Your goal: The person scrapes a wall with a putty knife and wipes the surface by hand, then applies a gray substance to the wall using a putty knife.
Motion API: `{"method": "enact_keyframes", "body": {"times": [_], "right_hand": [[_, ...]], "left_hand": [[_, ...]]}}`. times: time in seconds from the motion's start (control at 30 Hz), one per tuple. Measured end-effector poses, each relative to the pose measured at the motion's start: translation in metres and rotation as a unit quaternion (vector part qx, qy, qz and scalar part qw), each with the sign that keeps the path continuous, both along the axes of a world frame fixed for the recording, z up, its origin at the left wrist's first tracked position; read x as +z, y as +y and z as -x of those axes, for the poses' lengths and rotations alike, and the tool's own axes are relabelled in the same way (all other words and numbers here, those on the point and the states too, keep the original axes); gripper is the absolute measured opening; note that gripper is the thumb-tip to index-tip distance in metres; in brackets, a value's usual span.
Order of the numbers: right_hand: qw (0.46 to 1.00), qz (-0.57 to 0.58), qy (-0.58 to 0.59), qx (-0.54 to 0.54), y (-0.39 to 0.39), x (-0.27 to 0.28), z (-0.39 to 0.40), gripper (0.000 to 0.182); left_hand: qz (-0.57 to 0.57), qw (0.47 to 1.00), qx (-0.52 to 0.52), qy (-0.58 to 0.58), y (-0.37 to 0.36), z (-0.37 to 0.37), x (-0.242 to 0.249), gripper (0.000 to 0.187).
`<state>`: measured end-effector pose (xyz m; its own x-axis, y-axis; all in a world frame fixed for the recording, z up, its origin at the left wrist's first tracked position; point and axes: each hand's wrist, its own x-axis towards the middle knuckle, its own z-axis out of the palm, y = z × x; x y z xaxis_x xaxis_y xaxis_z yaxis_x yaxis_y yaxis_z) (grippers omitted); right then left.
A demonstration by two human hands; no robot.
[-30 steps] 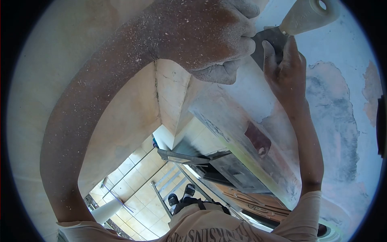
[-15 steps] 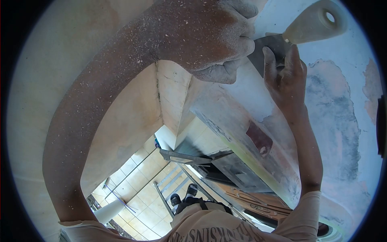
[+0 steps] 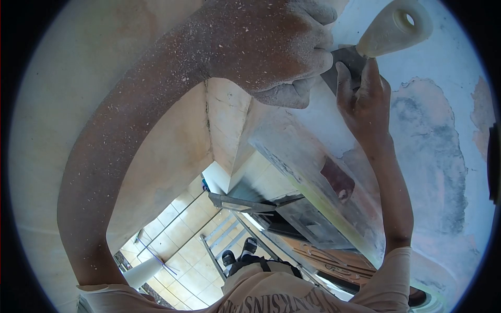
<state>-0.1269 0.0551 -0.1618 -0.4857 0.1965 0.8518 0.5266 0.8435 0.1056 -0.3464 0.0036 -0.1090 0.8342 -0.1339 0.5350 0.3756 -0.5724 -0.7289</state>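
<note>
A pale beige wall (image 3: 162, 156) fills the left side of the scene, and a whitish-blue wall (image 3: 443, 65) fills the right, with a large grey, flaking patch (image 3: 433, 151) to the right of the right forearm. Far below, beige floor tiles (image 3: 188, 261) show at the left, and a carved brown wooden panel (image 3: 334, 266) lies at the right. The person's pale shirt (image 3: 266, 292), with dark lettering, sits along the near edge.

The left hand (image 3: 271, 47) looms close, its back and forearm speckled with white dust. Its fingers are curled tightly in; whether they hold anything cannot be told. A metal ladder (image 3: 224, 229) stands far below, and the person's feet in dark sandals (image 3: 250, 244) show over it.

The right hand (image 3: 368, 104) reaches up in front of the whitish-blue wall, its fingers pinching the dark blade of a scraper (image 3: 391, 32) just below the handle. The scraper is just right of the left hand's knuckles, its cream handle pointing up and right. The smallest detail is the hole (image 3: 410, 20) through the handle's end.
</note>
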Motion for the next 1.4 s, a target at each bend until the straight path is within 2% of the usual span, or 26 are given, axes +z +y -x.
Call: {"method": "enact_keyframes", "body": {"times": [0.07, 0.17, 0.27, 0.37, 0.5, 0.6, 0.7, 0.8, 0.9, 1.0, 1.1, 1.17, 1.23, 1.33, 1.4], "right_hand": [[0.999, -0.021, 0.006, 0.029, -0.001, 0.008, 0.001, 0.053], [0.999, 0.005, -0.024, 0.029, -0.002, 0.002, 0.002, 0.052], [0.999, 0.024, -0.013, -0.017, -0.004, 0.002, 0.001, 0.051], [0.999, 0.034, -0.005, -0.008, -0.009, 0.007, 0.003, 0.029], [0.999, 0.045, -0.015, 0.005, -0.003, -0.007, 0.006, 0.029], [0.995, 0.082, 0.053, 0.003, -0.009, -0.001, 0.003, 0.030], [0.999, 0.038, -0.011, 0.007, -0.005, -0.004, 0.000, 0.030], [0.997, 0.076, 0.030, -0.011, -0.009, -0.001, 0.001, 0.030], [0.999, 0.052, -0.008, 0.001, 0.000, -0.011, 0.002, 0.029], [1.000, 0.025, 0.007, 0.002, -0.003, -0.011, 0.003, 0.029], [0.996, 0.081, -0.007, -0.046, -0.014, 0.008, 0.000, 0.029], [0.996, 0.048, 0.074, 0.019, -0.008, 0.029, -0.006, 0.029], [0.995, -0.023, 0.090, 0.025, -0.005, 0.039, 0.001, 0.022], [0.998, 0.021, 0.035, -0.055, -0.012, 0.036, 0.002, 0.028], [0.998, 0.031, 0.057, -0.014, -0.008, 0.040, 0.000, 0.035]], "left_hand": [[0.000, 1.000, -0.001, -0.001, -0.001, 0.000, 0.000, 0.017], [0.000, 1.000, 0.000, -0.002, 0.000, 0.001, 0.001, 0.017], [-0.003, 1.000, 0.004, -0.003, 0.002, 0.000, 0.000, 0.017], [-0.001, 1.000, 0.006, -0.003, -0.001, 0.001, 0.001, 0.017], [0.003, 1.000, 0.008, 0.000, -0.001, 0.001, 0.001, 0.017], [0.006, 1.000, 0.012, 0.002, -0.001, 0.002, 0.001, 0.017], [0.009, 1.000, 0.017, -0.003, -0.001, 0.002, 0.003, 0.017], [0.010, 1.000, 0.020, -0.007, -0.002, 0.002, 0.000, 0.017], [0.009, 1.000, 0.017, -0.005, -0.003, 0.000, -0.003, 0.017], [0.010, 1.000, 0.026, -0.006, -0.002, 0.003, -0.003, 0.017], [0.009, 1.000, 0.027, -0.006, -0.002, 0.002, -0.004, 0.017], [0.008, 1.000, 0.026, -0.008, -0.004, 0.003, -0.004, 0.017], [0.012, 1.000, 0.024, -0.006, -0.004, 0.002, -0.006, 0.017], [0.006, 1.000, 0.024, -0.006, -0.001, -0.001, -0.004, 0.016], [0.007, 1.000, 0.025, -0.008, -0.002, -0.001, -0.004, 0.016]]}}
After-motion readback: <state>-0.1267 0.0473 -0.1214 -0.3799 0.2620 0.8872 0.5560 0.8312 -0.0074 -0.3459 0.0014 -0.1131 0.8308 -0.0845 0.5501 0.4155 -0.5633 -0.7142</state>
